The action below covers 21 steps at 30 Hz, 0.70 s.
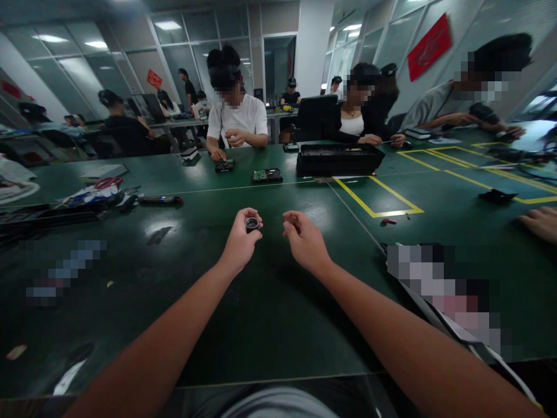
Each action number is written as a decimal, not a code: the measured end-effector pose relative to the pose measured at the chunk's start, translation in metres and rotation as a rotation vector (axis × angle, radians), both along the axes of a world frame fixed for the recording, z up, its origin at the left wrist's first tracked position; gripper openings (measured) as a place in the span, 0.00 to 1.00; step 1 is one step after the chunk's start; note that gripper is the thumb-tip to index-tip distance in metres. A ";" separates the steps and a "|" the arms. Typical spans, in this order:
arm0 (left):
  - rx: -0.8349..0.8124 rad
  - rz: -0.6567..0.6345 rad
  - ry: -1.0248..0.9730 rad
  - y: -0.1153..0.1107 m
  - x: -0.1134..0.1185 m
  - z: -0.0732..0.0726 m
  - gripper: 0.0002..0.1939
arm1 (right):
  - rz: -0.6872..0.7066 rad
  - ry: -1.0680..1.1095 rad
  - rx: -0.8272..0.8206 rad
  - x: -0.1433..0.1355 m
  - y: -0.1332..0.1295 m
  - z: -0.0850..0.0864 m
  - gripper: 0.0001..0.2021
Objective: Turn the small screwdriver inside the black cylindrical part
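Note:
Over the middle of the green table (261, 325), my left hand (239, 241) grips a small round dark piece with a silvery rim (252, 224), its open top facing up. My right hand (304, 241) is a short way to the right, apart from that piece. Its fingers are curled, with the thumb close to the index finger; whatever may be between the fingertips is too small to make out. Beyond my hands lie a green circuit board with a black part (267, 175) and a long black tray (339, 159).
A black pen-like tool (159, 200) and red-handled scissors (108, 183) lie left. Yellow tape (376, 213) marks the table at right, near a small red piece (389, 221). A person in a white shirt (243, 119) works opposite. Another person's hand (542, 223) rests at the right edge.

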<state>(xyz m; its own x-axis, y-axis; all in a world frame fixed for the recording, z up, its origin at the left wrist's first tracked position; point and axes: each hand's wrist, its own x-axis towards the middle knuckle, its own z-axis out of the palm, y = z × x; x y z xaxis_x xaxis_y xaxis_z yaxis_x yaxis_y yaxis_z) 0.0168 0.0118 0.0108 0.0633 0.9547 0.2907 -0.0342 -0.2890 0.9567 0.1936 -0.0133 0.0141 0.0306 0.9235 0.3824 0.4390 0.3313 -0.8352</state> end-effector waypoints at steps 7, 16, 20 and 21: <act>-0.090 -0.090 0.066 -0.003 -0.006 -0.014 0.17 | -0.065 -0.009 0.044 -0.001 -0.005 0.006 0.15; -0.049 -0.075 0.087 -0.009 -0.012 -0.020 0.17 | -0.066 0.520 0.101 0.000 0.000 0.007 0.13; -0.045 -0.105 0.081 -0.007 -0.011 -0.024 0.18 | 0.040 0.587 0.030 0.000 0.006 0.001 0.13; -0.044 -0.109 0.080 -0.007 -0.011 -0.025 0.19 | 0.058 0.579 0.013 -0.001 0.007 0.000 0.13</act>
